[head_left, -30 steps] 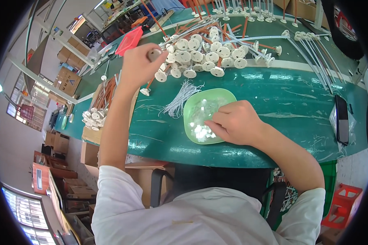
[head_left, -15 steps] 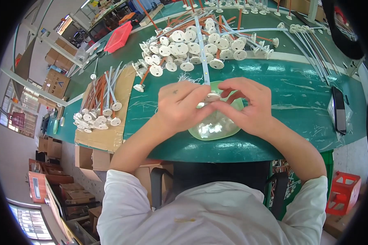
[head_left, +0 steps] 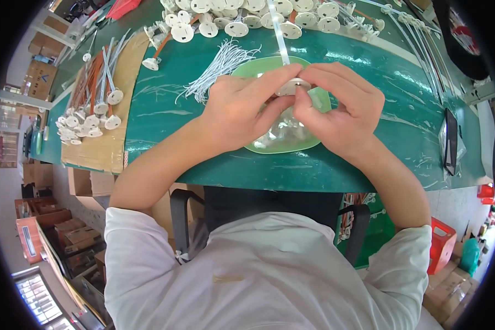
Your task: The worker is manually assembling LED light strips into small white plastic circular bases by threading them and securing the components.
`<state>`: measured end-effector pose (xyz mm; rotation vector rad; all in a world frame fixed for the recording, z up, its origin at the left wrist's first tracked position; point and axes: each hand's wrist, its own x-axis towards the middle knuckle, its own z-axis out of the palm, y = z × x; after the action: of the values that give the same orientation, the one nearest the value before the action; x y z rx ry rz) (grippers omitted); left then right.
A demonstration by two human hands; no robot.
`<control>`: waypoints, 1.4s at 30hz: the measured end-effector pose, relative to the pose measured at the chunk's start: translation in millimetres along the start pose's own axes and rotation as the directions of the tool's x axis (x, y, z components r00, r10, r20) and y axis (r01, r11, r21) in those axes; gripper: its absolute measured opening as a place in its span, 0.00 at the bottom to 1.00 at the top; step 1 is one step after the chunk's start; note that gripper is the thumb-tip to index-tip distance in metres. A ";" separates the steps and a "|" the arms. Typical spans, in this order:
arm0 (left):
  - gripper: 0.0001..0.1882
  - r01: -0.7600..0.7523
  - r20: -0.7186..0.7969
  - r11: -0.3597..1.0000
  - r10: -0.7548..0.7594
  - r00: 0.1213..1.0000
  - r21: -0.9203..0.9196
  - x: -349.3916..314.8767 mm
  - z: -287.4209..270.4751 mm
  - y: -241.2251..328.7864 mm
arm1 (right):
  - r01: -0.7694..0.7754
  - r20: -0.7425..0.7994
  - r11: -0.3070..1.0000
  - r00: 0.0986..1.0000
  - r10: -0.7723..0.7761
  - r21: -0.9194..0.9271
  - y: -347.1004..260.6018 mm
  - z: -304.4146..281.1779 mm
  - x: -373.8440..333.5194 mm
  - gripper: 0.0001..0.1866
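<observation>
Above a translucent light-green tray [head_left: 283, 147], my left hand [head_left: 234, 107] and my right hand [head_left: 349, 107] come together around a small round white cap [head_left: 285, 88]. Fingers and thumbs of both hands pinch its edge. A pale, narrow strip [head_left: 281, 39] runs away from the cap toward the far pile. The tray's contents look clear and shiny, too small to make out, and my hands partly cover it. Beside my left hand, on the table, lies a bundle of thin white wires [head_left: 223, 65].
A heap of white round caps [head_left: 236, 29] on strips lies across the far side of the green table [head_left: 165, 126]. More capped strips [head_left: 93, 104] rest on cardboard [head_left: 115, 118] at left. At the right lies a black flat object [head_left: 450, 142]. A chair armrest [head_left: 180, 220] is below the edge.
The view has shifted, so the table things sit higher and farther left. My hands still grip the cap, whose flat face shows more now. The wire bundle has come into clearer sight.
</observation>
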<state>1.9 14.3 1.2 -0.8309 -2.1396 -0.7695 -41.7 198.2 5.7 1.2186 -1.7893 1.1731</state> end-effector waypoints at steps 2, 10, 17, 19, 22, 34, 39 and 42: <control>0.26 0.029 0.014 0.999 -0.029 0.999 0.029 -1.4 0.1 2.3 | -0.151 0.000 0.985 0.988 0.152 0.087 -2.6 1.6 -1.6 0.12; 0.24 -0.003 -0.059 0.994 -0.003 0.998 -0.107 -2.1 0.9 -8.0 | 0.011 0.079 0.999 0.997 -0.014 0.047 -1.8 -4.0 4.9 0.11; 0.25 -0.052 0.033 0.995 0.050 0.998 0.088 -2.7 -6.3 -3.1 | 0.180 0.021 0.984 0.984 -0.180 -0.017 1.4 -1.4 0.9 0.12; 0.31 -0.120 0.049 0.992 0.118 0.992 0.045 -0.3 -7.5 -5.0 | 0.200 0.035 0.979 0.979 -0.199 -0.029 -1.4 -3.5 3.0 0.12; 0.38 0.059 -0.015 0.889 -0.073 0.997 -0.454 -4.3 -6.2 -2.4 | 0.250 0.017 0.967 0.968 -0.250 -0.047 -0.4 -4.5 7.9 0.13; 0.26 0.376 0.268 0.403 -0.299 0.916 -0.834 -2.4 -9.4 -5.1 | 0.399 0.031 0.912 0.917 -0.398 -0.091 6.0 -9.9 14.0 0.13; 0.27 0.465 0.360 0.421 -0.307 0.881 -0.779 1.7 -16.8 -8.1 | -0.080 0.063 0.968 0.996 0.066 0.237 2.6 -13.7 7.0 0.12; 0.30 0.439 0.340 0.465 -0.285 0.896 -0.769 -1.0 -15.1 -9.2 | -0.476 0.208 0.768 0.879 0.429 0.428 -1.9 -13.9 8.5 0.12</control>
<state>1.5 -2.6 6.7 -0.8962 -2.0548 -2.1492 -42.3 207.9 19.0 1.1363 -2.0118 1.9506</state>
